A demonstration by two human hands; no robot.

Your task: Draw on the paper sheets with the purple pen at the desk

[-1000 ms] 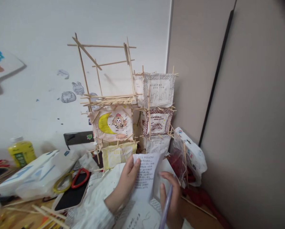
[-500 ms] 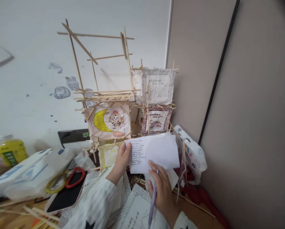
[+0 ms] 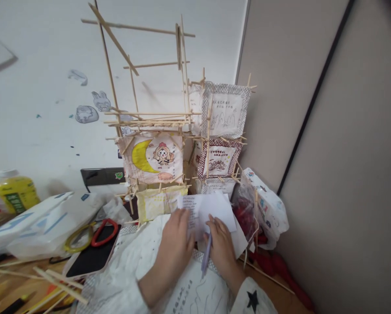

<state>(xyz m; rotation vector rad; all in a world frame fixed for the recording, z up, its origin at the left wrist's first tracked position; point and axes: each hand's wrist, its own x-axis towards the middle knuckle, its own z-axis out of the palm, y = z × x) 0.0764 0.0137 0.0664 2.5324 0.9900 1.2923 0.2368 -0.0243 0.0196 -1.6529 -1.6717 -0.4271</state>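
A white sheet of paper [image 3: 228, 218] with handwriting down its left side is in front of me, low against the stick structure. My left hand [image 3: 176, 237] lies over the sheet's left part, its thumb apart from the fingers and slightly blurred. A purple pen [image 3: 206, 255] is in my right hand [image 3: 223, 244], pointing down toward me, while the fingertips rest on the sheet. Beneath both hands lies a larger white sheet with a drawing [image 3: 195, 292] of lines and characters.
A tall wooden stick frame [image 3: 149, 123] stands ahead, hung with drawn panels, one showing a yellow moon [image 3: 141, 159]. At left are scissors [image 3: 105, 233] on a black-screened device [image 3: 92, 259], a white plastic packet [image 3: 48, 226], a yellow bottle [image 3: 17, 192] and loose sticks [image 3: 58, 283]. Plastic packaging [image 3: 269, 209] stands right.
The written sheet has come down and is lower against the structure. My left hand has moved from its upper left edge onto its face. The pen stays in my right hand.
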